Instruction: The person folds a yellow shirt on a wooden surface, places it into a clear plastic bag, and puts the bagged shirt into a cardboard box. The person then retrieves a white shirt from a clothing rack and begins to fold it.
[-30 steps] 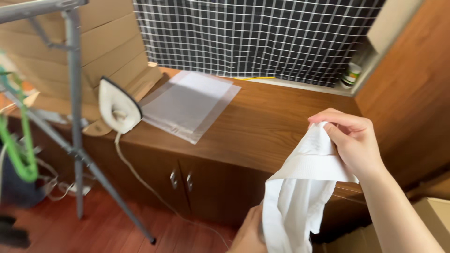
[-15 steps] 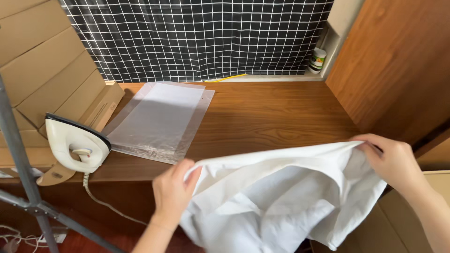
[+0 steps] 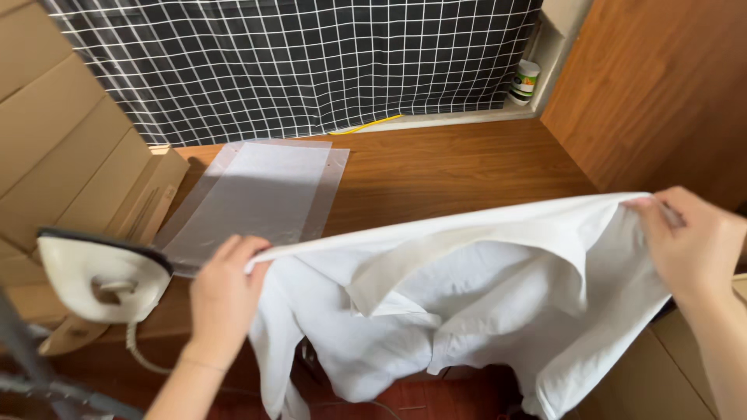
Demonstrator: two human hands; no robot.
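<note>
At the far left, a white clothes iron (image 3: 101,274) is stood on its heel at the edge of the wooden counter (image 3: 451,167), just beside a flattened cardboard box (image 3: 70,155). Behind it, clear plastic sheets (image 3: 257,194) are laid flat on the counter in front of a black curtain with a white grid (image 3: 311,62). The left hand (image 3: 224,292) is closed on one top corner of a white garment (image 3: 459,295), near the iron. The garment is held spread between both hands over the front edge of the counter, its lower part hanging in folds toward the floor. The right hand (image 3: 692,245) is closed on the opposite top corner. A small jar (image 3: 525,80) is seen in the back right niche.
</note>
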